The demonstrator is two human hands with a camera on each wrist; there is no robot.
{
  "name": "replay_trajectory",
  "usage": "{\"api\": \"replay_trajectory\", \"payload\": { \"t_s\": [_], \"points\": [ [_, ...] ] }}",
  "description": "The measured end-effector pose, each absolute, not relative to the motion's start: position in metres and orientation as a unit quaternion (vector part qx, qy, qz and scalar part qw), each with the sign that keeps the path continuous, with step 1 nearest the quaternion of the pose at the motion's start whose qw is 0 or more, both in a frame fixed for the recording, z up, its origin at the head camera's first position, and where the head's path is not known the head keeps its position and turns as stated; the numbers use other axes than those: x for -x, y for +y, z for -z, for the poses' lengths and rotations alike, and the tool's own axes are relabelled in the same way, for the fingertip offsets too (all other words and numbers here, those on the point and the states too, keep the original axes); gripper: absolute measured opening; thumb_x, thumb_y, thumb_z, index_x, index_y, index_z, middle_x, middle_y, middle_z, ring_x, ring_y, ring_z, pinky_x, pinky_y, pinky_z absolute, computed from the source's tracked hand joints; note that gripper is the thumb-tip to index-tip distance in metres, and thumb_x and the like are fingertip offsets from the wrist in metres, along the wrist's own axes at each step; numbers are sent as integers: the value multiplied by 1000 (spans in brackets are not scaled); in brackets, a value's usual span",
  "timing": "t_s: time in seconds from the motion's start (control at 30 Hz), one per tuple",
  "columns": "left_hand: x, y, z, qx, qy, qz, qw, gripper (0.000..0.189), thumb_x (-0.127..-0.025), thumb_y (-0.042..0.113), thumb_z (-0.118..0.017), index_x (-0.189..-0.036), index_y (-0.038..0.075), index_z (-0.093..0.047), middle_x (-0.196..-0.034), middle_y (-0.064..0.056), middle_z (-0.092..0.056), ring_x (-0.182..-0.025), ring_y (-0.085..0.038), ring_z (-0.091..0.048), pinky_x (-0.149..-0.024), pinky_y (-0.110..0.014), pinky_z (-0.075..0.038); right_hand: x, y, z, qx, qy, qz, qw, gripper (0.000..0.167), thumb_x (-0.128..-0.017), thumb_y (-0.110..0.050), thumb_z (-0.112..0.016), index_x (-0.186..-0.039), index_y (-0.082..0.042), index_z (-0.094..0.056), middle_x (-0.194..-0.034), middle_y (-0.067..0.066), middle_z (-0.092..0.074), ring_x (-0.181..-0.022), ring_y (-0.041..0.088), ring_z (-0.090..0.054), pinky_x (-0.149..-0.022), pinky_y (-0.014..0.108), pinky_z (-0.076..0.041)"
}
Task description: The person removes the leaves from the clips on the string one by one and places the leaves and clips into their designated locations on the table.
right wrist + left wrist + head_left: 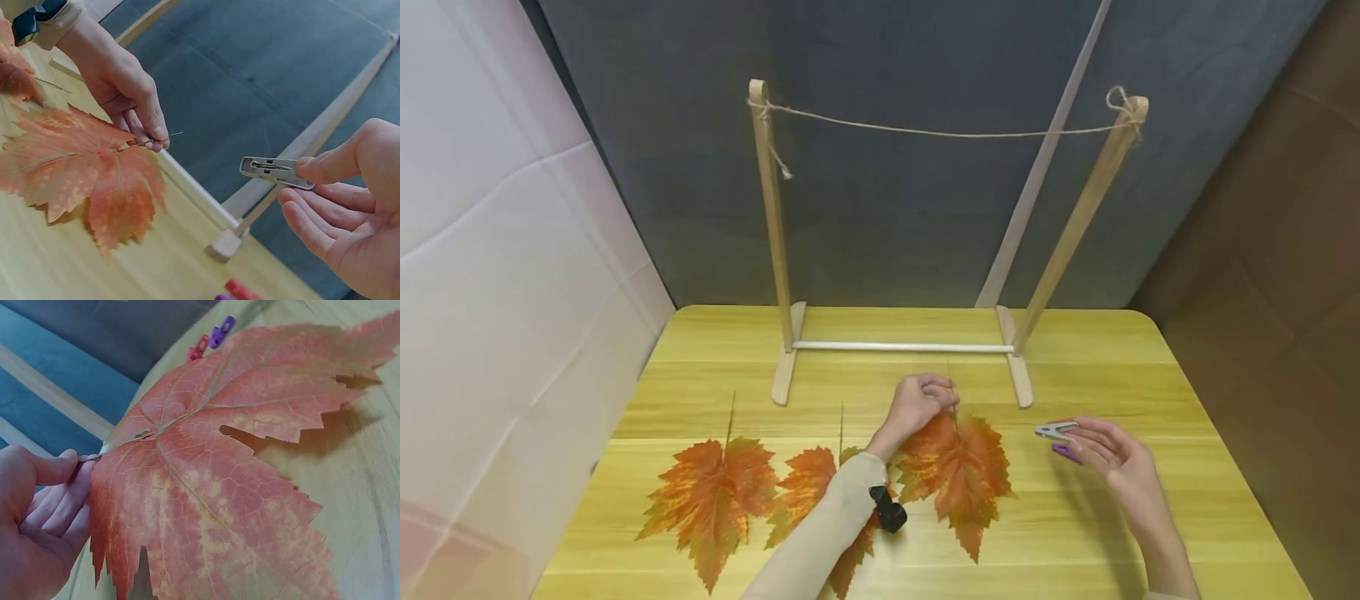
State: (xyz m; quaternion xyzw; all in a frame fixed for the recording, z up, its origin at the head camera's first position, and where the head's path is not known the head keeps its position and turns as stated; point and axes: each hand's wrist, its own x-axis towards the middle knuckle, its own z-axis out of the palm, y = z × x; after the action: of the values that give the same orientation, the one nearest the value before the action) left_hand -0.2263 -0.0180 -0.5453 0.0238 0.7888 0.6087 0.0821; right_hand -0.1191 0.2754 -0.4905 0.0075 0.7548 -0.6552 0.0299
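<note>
My left hand (919,407) pinches the thin stem of an orange-red artificial maple leaf (964,477) between thumb and fingers. In the left wrist view the leaf (219,425) spreads out from the fingertips, tilted, its shadow falling on the table. My right hand (1116,462) holds a grey clothespin (272,170) by one end between thumb and fingers, its other end pointing toward the leaf. Below that hand, a purple clothespin (1066,452) lies on the table. Beside it, a red clothespin (198,348) shows in the left wrist view.
Two more maple leaves lie on the left, one (711,504) in full sight, another (808,487) partly behind my left sleeve. At the back of the wooden table (1150,375) stands a wooden frame (1078,225) with a string (925,131) tied between its posts and a white bar (902,347) low down.
</note>
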Motion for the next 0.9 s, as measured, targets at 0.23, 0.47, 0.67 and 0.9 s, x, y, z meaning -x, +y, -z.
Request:
{"api": "replay_trajectory", "payload": {
  "t_s": [0.23, 0.47, 0.67, 0.9],
  "points": [
    [226, -11, 551, -20, 784, -612, 96, 27, -89, 4, -76, -114, -4, -72, -91, -13, -78, -82, -19, -75, -73, -26, -60, 109, 281, 515, -39, 767, 638, 43, 52, -96, -9, -69, -138, 14, -47, -108, -17, -72, -100, -2, -69, -88, 14, -55],
    [223, -9, 556, -19, 793, -602, 94, 26, -89, -1, -71, -115, -4, -70, -87, -10, -76, -82, -18, -74, -79, -30, -60, 100, 288, 540, -57, 767, 636, 62, 53, -96, -7, -68, -140, 14, -45, -108, -19, -72, -101, -2, -69, -89, 11, -52],
    [220, -5, 559, -32, 804, -583, 112, 25, -92, 4, -72, -116, -2, -69, -88, -10, -77, -81, -18, -74, -76, -30, -60, 98, 292, 556, -106, 763, 635, 58, 52, -96, -2, -65, -141, 15, -44, -103, -18, -73, -97, -3, -69, -86, 11, -53],
    [218, -1, 552, -25, 827, -547, 126, 27, -91, 7, -74, -117, 1, -70, -94, -10, -76, -88, -22, -73, -79, -34, -60, 97, 297, 563, -137, 806, 573, 58, 48, -97, 1, -61, -142, 11, -46, -125, 18, -69, -93, -11, -64, -85, 10, -52]
  ]
}}
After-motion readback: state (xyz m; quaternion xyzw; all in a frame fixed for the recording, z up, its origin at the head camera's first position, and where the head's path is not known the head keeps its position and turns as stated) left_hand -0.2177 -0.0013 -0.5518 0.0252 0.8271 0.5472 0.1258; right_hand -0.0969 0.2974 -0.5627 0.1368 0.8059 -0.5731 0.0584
